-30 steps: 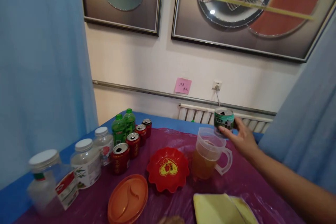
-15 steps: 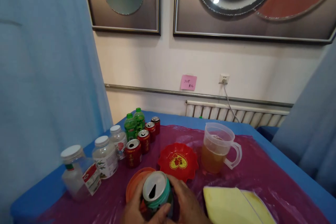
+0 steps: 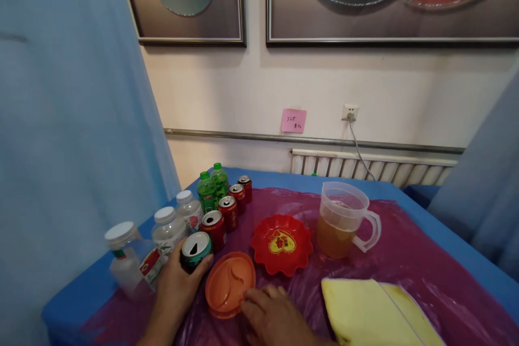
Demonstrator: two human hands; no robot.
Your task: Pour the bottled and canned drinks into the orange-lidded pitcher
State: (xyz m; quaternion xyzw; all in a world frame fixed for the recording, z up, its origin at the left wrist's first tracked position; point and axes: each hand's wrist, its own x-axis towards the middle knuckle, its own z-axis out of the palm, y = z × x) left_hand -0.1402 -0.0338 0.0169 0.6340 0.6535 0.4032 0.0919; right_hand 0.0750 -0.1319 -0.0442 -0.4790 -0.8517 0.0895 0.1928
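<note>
My left hand (image 3: 176, 284) is wrapped round a green drink can (image 3: 197, 246) with an opened silver top, close in front of the nearest red can (image 3: 214, 230). An orange divided dish (image 3: 230, 284) lies just right of that can. My right hand (image 3: 273, 311) is at the dish's lower right rim, palm down with its fingers stretched out; whether the fingertips press on the rim I cannot tell. Beyond it sits a red scalloped plate (image 3: 281, 259) with a yellow heart print.
Several red cans stand in a row, beside two green bottles (image 3: 207, 194) and clear white-lidded jars (image 3: 130, 265). A plastic jug (image 3: 336, 232) of amber liquid stands at the right. A folded yellow cloth (image 3: 377, 311) lies nearer, on the purple sheet (image 3: 405, 248) over the blue table.
The green can has moved left from between both hands to the front of the red can row, in my left hand. My right hand has come off it, to the orange dish's rim.
</note>
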